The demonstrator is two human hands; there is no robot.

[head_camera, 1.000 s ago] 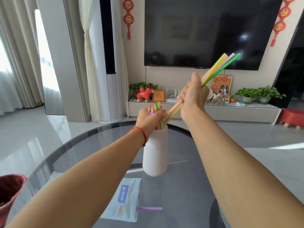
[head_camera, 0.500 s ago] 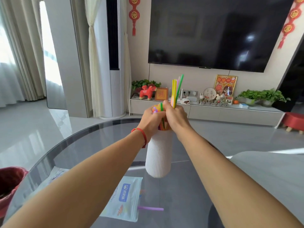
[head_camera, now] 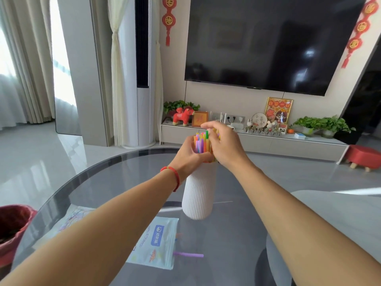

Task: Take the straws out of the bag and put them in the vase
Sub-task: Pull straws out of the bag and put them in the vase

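Note:
A white ribbed vase (head_camera: 198, 195) stands upright on the round glass table (head_camera: 231, 240). A bundle of coloured straws (head_camera: 202, 141) sticks out of its mouth. My left hand (head_camera: 190, 153), with a red string on the wrist, wraps around the straws at the vase's neck from the left. My right hand (head_camera: 223, 144) cups the bundle from the right, fingers spread over the straw tops. The pale blue straw bag (head_camera: 155, 247) lies flat on the table in front of the vase, with one purple straw (head_camera: 188, 254) poking out of its right side.
A dark red basket (head_camera: 11, 228) sits beyond the table's left edge. A grey seat (head_camera: 338, 230) is at the right. Behind the table are a TV cabinet (head_camera: 253, 142) with ornaments and plants, and a red stool (head_camera: 363, 156).
My right hand swung the tilted bunch of straws upright and pushed it down into the vase; it now rests on the straw tops. My left hand stayed at the vase's neck.

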